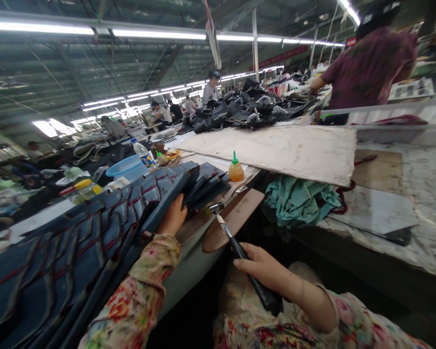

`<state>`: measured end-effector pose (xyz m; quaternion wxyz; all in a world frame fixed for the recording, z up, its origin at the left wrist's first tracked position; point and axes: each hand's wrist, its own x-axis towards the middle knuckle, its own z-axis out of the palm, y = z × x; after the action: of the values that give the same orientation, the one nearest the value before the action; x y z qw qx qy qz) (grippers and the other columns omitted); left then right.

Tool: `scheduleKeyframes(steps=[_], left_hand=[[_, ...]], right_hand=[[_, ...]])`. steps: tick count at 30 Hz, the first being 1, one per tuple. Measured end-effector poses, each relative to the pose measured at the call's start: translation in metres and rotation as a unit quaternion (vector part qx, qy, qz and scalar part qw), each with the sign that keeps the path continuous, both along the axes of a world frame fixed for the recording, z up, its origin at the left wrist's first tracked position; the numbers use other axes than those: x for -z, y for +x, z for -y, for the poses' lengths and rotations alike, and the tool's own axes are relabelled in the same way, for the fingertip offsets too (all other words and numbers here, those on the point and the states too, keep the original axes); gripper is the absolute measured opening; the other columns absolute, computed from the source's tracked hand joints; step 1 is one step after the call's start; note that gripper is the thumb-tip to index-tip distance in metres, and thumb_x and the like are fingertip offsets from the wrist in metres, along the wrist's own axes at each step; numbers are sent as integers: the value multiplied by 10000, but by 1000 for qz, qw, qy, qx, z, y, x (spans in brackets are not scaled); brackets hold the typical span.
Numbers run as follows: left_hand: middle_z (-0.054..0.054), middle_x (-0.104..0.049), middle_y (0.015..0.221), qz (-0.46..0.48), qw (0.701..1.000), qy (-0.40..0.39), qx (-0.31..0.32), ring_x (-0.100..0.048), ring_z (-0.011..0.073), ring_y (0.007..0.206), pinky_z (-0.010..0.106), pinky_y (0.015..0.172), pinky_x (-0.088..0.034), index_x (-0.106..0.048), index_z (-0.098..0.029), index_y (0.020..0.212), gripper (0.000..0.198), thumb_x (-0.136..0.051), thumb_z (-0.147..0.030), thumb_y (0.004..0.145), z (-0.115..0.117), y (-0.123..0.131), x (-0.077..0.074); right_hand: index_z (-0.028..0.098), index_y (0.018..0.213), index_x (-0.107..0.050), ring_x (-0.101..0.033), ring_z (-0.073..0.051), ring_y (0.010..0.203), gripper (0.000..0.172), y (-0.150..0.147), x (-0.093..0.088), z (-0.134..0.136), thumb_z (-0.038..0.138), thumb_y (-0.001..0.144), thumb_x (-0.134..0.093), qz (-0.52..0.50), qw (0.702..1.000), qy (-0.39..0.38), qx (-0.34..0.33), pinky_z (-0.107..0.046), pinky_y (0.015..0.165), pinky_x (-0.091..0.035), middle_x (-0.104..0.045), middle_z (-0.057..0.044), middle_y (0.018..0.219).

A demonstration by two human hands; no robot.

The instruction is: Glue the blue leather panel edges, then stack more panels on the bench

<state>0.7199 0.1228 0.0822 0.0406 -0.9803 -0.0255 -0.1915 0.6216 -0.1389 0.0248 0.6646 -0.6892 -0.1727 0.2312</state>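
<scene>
My left hand [173, 216] grips the edge of a dark blue cut piece [167, 203] at the near end of a long overlapping row of blue pieces with red stitching [94, 228]. My right hand [263, 269] is closed round the black handle of a small hammer [236, 245]; its metal head [216, 207] rests near a brown oval board [236, 218] at the bench edge. Both sleeves are floral.
An orange glue bottle with a green cap [236, 169] stands on the bench. Behind it lie a large pale board [276, 150], a teal cloth [298, 198], a blue bowl [127, 167] and a heap of dark pieces [247, 109]. Other workers stand further back and at right [370, 63].
</scene>
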Motion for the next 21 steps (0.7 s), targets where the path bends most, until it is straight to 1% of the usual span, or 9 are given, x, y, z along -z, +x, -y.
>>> scheduleKeyframes(steps=[4,5,7,9,11,15,18,19,21], left_hand=[[110,-644,1031,5,1000,-5,9,-595,233,993,305,926,-418,-534,-123,1144,338,-458,-173,818,-1,0,5],[108,-644,1033,6,1000,-7,10,-595,234,994,306,928,-417,-533,-125,1144,338,-457,-175,819,-1,0,5],[105,-645,1032,8,1000,-11,10,-595,235,995,311,928,-419,-534,-131,1141,335,-450,-176,820,-2,1,4],[100,-643,1043,9,1000,-13,9,-591,234,1007,312,929,-420,-530,-139,1143,334,-448,-174,821,-2,1,3],[99,-641,1056,7,1000,-14,11,-588,232,1015,313,930,-420,-525,-143,1149,339,-451,-172,820,-2,1,2],[104,-647,1046,-5,1000,-16,13,-602,232,991,313,904,-437,-518,-134,1158,344,-457,-171,821,-3,-2,-1],[100,-644,1060,-15,1000,-19,18,-598,229,1002,310,917,-431,-525,-139,1152,343,-492,-193,815,-2,-7,-10],[99,-643,1066,-23,999,-20,28,-595,229,1008,311,925,-426,-530,-141,1145,339,-505,-203,812,-2,-10,-14],[102,-638,1081,-44,997,-25,54,-587,233,1024,320,937,-417,-533,-139,1138,337,-524,-220,810,-3,-17,-24]], right_hand=[[153,931,-536,-488,-130,726,271,-1,-9,-4,265,684,-534,46,998,40,13,-248,677,-412,-531,6,792],[156,935,-533,-494,-128,734,260,0,-11,-5,252,694,-529,54,997,47,17,-245,682,-414,-542,3,812],[153,902,-521,-484,-109,657,206,9,-15,-13,236,713,-520,55,997,46,26,-227,615,-409,-531,12,748],[150,811,-502,-446,-84,555,112,24,-20,-26,231,735,-518,38,998,26,37,-203,529,-377,-481,32,631],[155,761,-476,-437,-72,512,91,40,-26,-43,235,760,-520,0,999,11,50,-182,477,-352,-460,40,585],[166,850,-463,-413,-55,428,125,62,-38,-84,248,794,-539,-69,996,14,55,-149,385,-304,-468,54,572],[162,938,-465,-366,-53,373,182,70,-41,-117,231,795,-553,-58,997,3,53,-154,347,-309,-416,78,525],[159,981,-460,-366,-55,367,214,72,-40,-129,227,798,-549,-48,998,-1,51,-163,344,-330,-422,76,535],[145,1063,-447,-416,-69,382,276,78,-36,-150,224,812,-527,-6,999,-21,29,-201,369,-402,-485,46,594]])
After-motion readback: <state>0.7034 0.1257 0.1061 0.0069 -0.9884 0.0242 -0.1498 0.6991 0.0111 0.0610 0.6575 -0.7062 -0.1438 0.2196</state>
